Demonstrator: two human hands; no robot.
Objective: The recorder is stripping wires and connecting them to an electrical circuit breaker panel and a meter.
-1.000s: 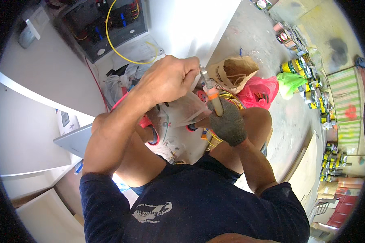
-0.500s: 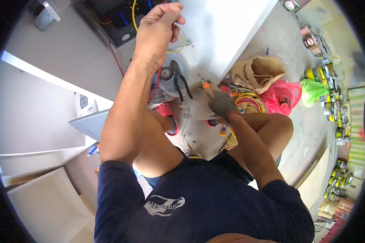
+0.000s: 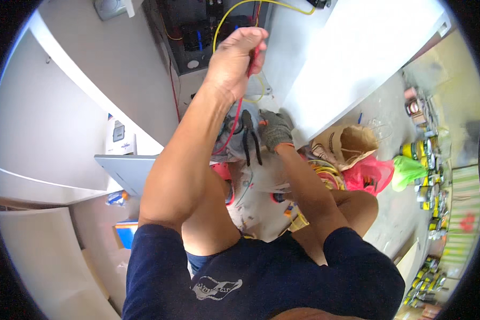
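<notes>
My bare left hand is raised in front of the dark cabinet interior, fingers closed on a red wire that hangs down from it. My right hand, in a grey glove, is lower, beside black-handled pliers. Its fingers are curled round a small tool with an orange part; most of that tool is hidden. The pliers lie on a crumpled grey plastic bag, near a dark roll of tape. Past my left hand arcs a yellow wire.
A white panel stands at the right, and a grey door at the left. Beside my right knee are a brown paper bag, coiled yellow wire and a pink plastic bag. Several paint cans line the right side.
The view has shifted, showing more of the cabinet. My right hand has moved up and forward next to the pliers. My left hand stays raised with the red wire, now closer to the cabinet.
</notes>
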